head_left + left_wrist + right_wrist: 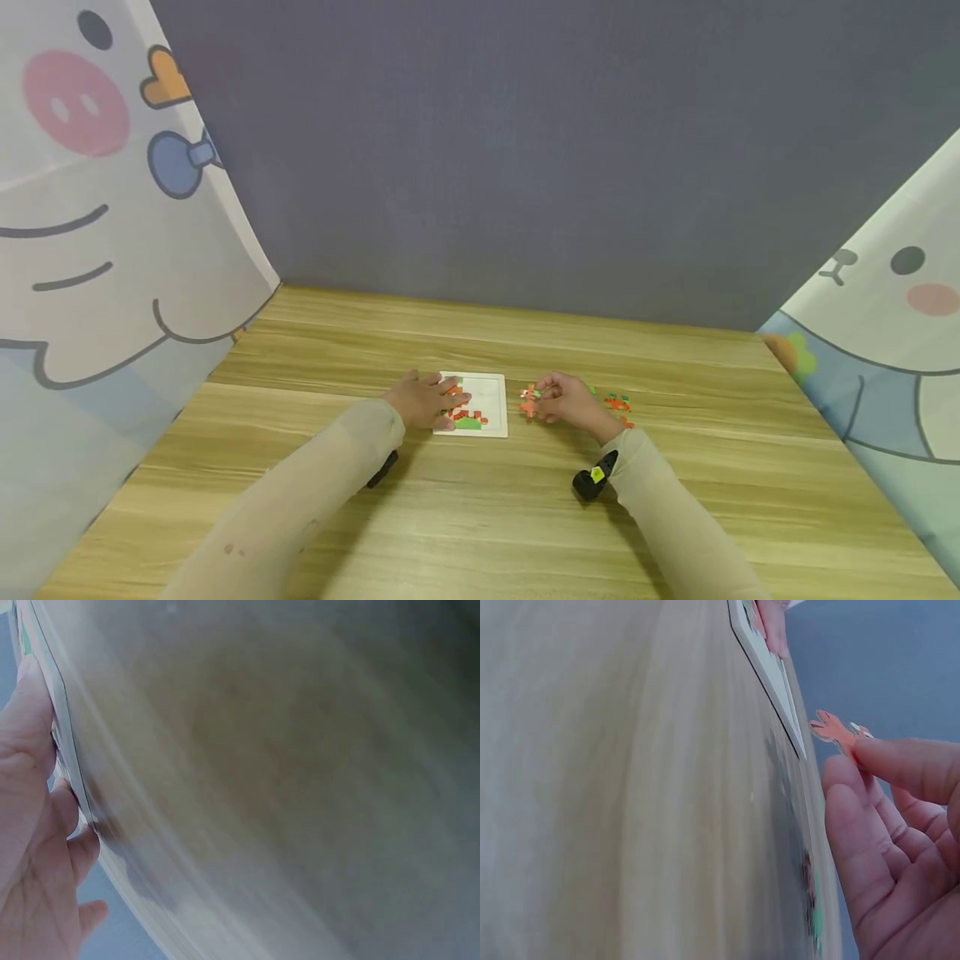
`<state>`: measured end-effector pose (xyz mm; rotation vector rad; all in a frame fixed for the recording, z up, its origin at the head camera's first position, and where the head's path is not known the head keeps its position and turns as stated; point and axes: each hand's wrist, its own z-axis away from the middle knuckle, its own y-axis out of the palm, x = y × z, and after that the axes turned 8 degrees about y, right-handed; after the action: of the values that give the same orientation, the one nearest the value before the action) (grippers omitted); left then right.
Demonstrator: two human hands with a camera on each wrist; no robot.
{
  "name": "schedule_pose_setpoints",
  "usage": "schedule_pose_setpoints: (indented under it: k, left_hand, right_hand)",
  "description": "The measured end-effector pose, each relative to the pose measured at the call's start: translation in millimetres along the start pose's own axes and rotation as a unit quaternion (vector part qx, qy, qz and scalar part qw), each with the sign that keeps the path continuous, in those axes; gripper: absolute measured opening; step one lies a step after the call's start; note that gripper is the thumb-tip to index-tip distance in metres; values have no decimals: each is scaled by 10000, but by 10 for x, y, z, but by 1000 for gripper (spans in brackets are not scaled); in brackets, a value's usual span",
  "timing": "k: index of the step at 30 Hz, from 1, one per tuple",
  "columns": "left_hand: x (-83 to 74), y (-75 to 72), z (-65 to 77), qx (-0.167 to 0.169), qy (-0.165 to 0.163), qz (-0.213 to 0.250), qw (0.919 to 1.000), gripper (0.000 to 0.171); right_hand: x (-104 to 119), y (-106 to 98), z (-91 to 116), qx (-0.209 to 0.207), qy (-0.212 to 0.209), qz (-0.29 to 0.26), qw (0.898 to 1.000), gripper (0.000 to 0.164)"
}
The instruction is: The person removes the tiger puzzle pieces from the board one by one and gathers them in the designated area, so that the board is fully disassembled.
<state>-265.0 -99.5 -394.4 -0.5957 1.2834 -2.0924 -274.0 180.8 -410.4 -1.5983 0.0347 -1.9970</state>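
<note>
A white square puzzle tray (492, 393) lies on the table, partly filled with orange-red and green pieces (468, 423) along its left and near sides. My left hand (420, 400) rests over the tray's left part with fingers spread, hiding some pieces. In the left wrist view, the thumb and fingers lie along the edge of the tray (66, 724). To the right of the tray, my right hand (570, 402) pinches an orange puzzle piece (836, 733) between thumb and fingertips. That piece is held above the table, with a bit of white at one end.
Several loose orange and green pieces (618, 404) lie on the wooden table (480, 517), right of my right hand. A dark grey panel (495, 167) rises behind the table. Printed cloth with cartoon animals (112, 250) hangs at both sides.
</note>
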Motion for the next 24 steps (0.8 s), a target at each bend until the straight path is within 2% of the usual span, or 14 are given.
schedule_pose_setpoints:
  k: [5, 12, 24]
  left_hand:
    - [-1, -14, -7, 2, 1, 51, 10000, 62]
    - [-3, -30, -9, 17, 23, 2, 10000, 62]
    - [-13, -38, -13, 70, -41, 9, 10000, 63]
  right_hand:
    - [-62, -66, 21, 138, 45, -64, 9999, 23]
    - [-84, -184, 103, 126, 45, -108, 9999, 24]
    - [-207, -349, 269, 67, 12, 148, 9999, 24]
